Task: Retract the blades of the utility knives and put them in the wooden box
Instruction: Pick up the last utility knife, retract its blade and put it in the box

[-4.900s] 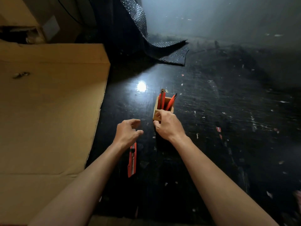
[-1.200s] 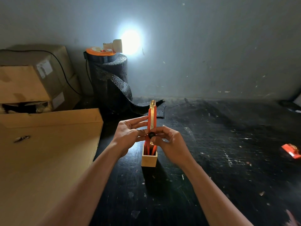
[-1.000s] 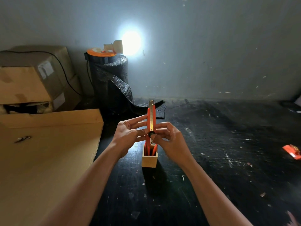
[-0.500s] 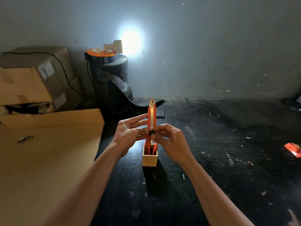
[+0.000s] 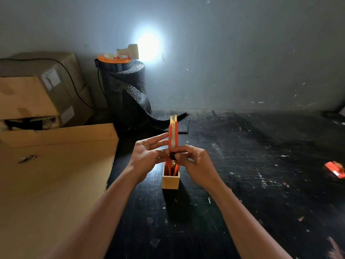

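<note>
I hold an orange utility knife (image 5: 173,134) upright above the small wooden box (image 5: 170,181), its brass tip pointing up. My left hand (image 5: 147,157) grips the knife's body from the left. My right hand (image 5: 194,162) pinches the black slider knob at mid-handle. Only a short brass end shows at the top; I cannot tell how far the blade sticks out. Orange knives (image 5: 172,170) stand inside the box, below my fingers. The box rests on the dark floor (image 5: 242,184).
A flat cardboard sheet (image 5: 52,184) lies at the left, with stacked cardboard boxes (image 5: 37,90) behind it. A black bubble-wrap roll (image 5: 127,94) with an orange reel and a lamp on top stands by the wall. A small orange object (image 5: 336,169) lies far right.
Since 4.9 s ago I picked the knife up from the floor and raised it over the box. In the last second both hands and the knife have barely moved.
</note>
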A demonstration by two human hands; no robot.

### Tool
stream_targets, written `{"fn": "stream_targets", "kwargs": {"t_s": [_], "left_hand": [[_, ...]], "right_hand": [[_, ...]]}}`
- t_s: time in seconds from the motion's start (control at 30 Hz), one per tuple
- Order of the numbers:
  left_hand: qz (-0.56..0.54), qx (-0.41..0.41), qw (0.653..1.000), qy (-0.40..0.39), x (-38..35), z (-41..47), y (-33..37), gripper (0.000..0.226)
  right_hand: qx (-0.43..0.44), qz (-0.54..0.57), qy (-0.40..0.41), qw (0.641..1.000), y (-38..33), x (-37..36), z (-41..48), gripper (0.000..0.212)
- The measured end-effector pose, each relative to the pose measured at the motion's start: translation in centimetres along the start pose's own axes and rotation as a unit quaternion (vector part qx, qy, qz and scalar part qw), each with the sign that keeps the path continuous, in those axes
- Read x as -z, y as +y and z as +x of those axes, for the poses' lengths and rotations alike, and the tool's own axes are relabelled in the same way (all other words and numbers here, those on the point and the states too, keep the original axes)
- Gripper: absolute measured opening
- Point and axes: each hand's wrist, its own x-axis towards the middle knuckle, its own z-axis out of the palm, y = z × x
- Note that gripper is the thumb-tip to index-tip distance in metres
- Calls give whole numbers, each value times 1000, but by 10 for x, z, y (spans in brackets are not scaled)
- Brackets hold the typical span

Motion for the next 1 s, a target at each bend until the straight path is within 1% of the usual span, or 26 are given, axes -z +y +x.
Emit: {"fn": "stream_targets", "kwargs": {"t_s": [0.13, 0.3, 0.4, 0.5, 0.6, 0.67, 0.77, 0.83, 0.93, 1.0], "left_hand": [[-23, 11, 1000, -2, 4, -2, -9, 51], [-37, 24, 999, -11, 8, -2, -26, 49], [-39, 37, 999, -8, 11, 3, -39, 50], [-36, 45, 998, 5, 13, 8, -49, 51], [-37, 54, 998, 21, 16, 15, -63, 55], [-28, 61, 997, 29, 19, 21, -74, 56], [-12, 68, 997, 35, 24, 30, -89, 54], [7, 77, 996, 53, 29, 39, -101, 53], [95, 88, 985, 113, 41, 55, -125, 53], [153, 97, 975, 129, 48, 64, -142, 53]], "right_hand": [[5, 8, 13, 1000, 1, -2, 3, 21], [-4, 35, 67, 997, 2, -1, 20, 29], [1, 21, 67, 998, 6, -2, 34, 29], [-6, 27, 69, 997, 12, -3, 47, 24], [-13, 36, 58, 998, 23, -8, 57, 18], [-15, 33, 47, 998, 34, -11, 63, 17], [-32, 33, 36, 998, 50, -15, 73, 17], [-44, 40, 36, 998, 61, -18, 81, 16], [-48, 33, 52, 997, 76, -22, 93, 11], [-53, 27, 64, 996, 87, -25, 101, 7]]}}
